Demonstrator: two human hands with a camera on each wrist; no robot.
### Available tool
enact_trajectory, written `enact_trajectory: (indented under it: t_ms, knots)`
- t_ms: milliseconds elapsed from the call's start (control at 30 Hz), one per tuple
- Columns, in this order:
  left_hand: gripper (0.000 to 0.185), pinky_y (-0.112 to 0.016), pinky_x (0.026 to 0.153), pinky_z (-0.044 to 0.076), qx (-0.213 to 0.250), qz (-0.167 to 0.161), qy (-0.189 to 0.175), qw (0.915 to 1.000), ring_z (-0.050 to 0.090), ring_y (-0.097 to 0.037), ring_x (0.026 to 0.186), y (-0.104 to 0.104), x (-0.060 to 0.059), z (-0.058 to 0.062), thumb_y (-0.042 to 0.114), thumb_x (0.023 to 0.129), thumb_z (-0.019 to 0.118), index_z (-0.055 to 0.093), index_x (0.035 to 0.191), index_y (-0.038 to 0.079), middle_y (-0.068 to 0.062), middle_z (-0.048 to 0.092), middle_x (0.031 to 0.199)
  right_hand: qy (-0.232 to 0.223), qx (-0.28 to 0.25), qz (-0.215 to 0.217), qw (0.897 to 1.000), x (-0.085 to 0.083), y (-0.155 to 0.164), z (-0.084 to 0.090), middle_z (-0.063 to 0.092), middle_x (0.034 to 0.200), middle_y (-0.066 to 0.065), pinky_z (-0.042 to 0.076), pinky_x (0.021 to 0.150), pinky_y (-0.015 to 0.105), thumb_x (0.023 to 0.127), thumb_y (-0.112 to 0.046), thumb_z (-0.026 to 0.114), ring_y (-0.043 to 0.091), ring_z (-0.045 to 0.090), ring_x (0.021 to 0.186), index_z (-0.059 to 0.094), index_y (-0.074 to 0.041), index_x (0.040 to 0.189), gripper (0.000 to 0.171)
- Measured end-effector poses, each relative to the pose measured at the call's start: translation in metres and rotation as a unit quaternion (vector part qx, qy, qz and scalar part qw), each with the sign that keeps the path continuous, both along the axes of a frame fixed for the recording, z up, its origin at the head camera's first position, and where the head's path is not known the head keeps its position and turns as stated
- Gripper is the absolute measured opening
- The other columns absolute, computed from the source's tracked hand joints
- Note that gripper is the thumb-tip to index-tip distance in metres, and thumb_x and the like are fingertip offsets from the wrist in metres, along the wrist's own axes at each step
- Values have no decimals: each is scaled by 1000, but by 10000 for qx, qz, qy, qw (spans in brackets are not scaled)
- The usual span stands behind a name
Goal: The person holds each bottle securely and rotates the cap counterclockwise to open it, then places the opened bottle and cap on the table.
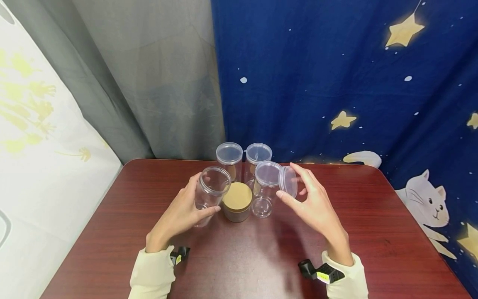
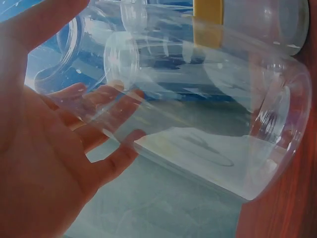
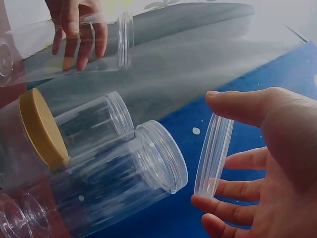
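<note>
A tall clear plastic jar [image 1: 213,187] without a lid is gripped round its side by my left hand [image 1: 186,207], slightly tilted. In the left wrist view that jar [image 2: 198,134] spans the frame, its base close over the table. My right hand [image 1: 313,201] pinches a clear round lid [image 1: 288,182] by its edge, standing nearly on its side. Between the hands sits a short jar with a gold lid [image 1: 237,197]. Right of it stands a lidded clear jar [image 1: 266,187], overlapped by the held lid's edge in the head view.
Two more lidded clear jars, one at back left [image 1: 229,160] and one at back right [image 1: 258,160], stand near the far edge of the reddish-brown table [image 1: 239,257]. Behind hang a grey curtain [image 1: 157,74] and a blue starry curtain [image 1: 298,74].
</note>
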State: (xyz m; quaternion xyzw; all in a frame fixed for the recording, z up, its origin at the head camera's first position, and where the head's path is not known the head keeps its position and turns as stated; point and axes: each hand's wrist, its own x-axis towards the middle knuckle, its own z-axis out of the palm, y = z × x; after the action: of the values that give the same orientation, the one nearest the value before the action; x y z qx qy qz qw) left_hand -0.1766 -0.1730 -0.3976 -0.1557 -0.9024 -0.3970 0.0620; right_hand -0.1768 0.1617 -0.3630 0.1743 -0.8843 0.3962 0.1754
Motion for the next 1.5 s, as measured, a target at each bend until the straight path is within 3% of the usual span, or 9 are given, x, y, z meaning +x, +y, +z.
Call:
enact_trajectory:
  t_ms: [233, 500, 933, 1200, 1500]
  knots:
    - [97, -47, 97, 47, 87, 152, 59, 9998, 60, -21, 112, -3, -4, -6, 36, 76, 86, 28, 151, 14, -4, 58, 130, -176, -32, -58, 9998, -3, 3, -3, 57, 130, 4, 51, 74, 25, 81, -26, 83, 17, 60, 105, 46, -14, 146, 76]
    - [99, -46, 99, 44, 377, 170, -35, 9991, 60, -19, 110, -6, -7, -11, 35, 76, 86, 25, 153, 18, -2, 55, 132, -216, 32, -168, 9996, -6, 6, -5, 56, 131, 5, 52, 74, 25, 81, -27, 82, 19, 61, 106, 44, -12, 147, 78]
    - [99, -50, 101, 43, 612, 420, 116, 9972, 57, -24, 116, -12, -13, -19, 27, 77, 86, 24, 153, 15, -9, 51, 137, -339, 25, -81, 9994, -10, 8, -8, 55, 134, 4, 55, 79, 31, 83, -28, 81, 20, 63, 108, 42, -22, 150, 78]
    - [98, -52, 103, 40, 706, 549, 110, 9959, 53, -27, 124, -15, -16, -22, 25, 77, 85, 24, 152, 14, -11, 52, 138, -323, 151, -72, 9993, -13, 12, -12, 54, 133, 5, 57, 79, 35, 84, -27, 80, 20, 63, 101, 44, -26, 149, 74]
    - [98, -54, 105, 39, 885, 706, 20, 9936, 52, -29, 125, -18, -18, -26, 24, 77, 85, 23, 152, 15, -13, 53, 136, -498, -94, -104, 9987, -19, 15, -17, 55, 133, 9, 57, 84, 42, 83, -25, 81, 29, 69, 100, 48, -18, 146, 71]
